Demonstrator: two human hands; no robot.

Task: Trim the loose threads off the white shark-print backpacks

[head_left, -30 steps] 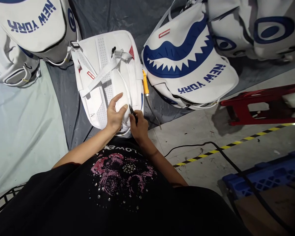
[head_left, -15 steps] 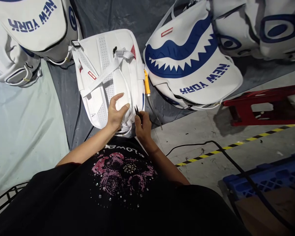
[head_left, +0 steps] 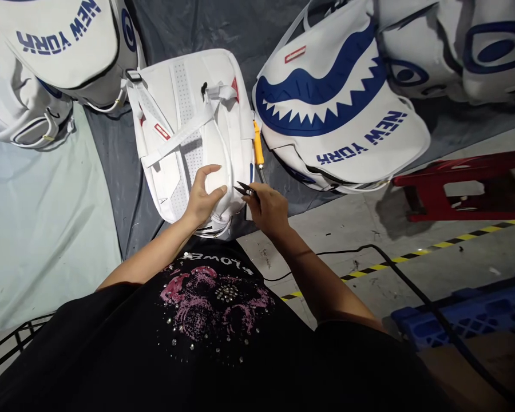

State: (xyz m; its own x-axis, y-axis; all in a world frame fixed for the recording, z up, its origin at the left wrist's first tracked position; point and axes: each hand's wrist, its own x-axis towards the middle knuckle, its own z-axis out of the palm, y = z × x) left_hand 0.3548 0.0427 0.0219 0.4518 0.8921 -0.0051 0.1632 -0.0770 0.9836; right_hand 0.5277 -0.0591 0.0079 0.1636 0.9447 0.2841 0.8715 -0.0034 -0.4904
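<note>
A white backpack (head_left: 158, 86) lies with its straps and padded back panel facing up. My left hand (head_left: 201, 203) is curved around its padded shoulder strap (head_left: 217, 149) near the lower end, thumb and index finger on either side of the strap. In my right hand (head_left: 270, 209) is a pair of thread snips (head_left: 245, 189), gripped with the dark blades parted and pointing left. The tips are over the backpack's lower right side, close to my left thumb. My other left fingers are mostly hidden.
An orange-handled tool (head_left: 257, 146) lies against the backpack's right side. A white backpack with a blue toothed mouth (head_left: 339, 114) is at the right, more bags (head_left: 64, 51) at the left. A red stool (head_left: 467, 189), blue pallet (head_left: 459, 312) and black cable (head_left: 395, 266) are at the right.
My right hand has moved right and slightly up, and the snips have turned from pointing up to pointing left. My left hand stays on the strap.
</note>
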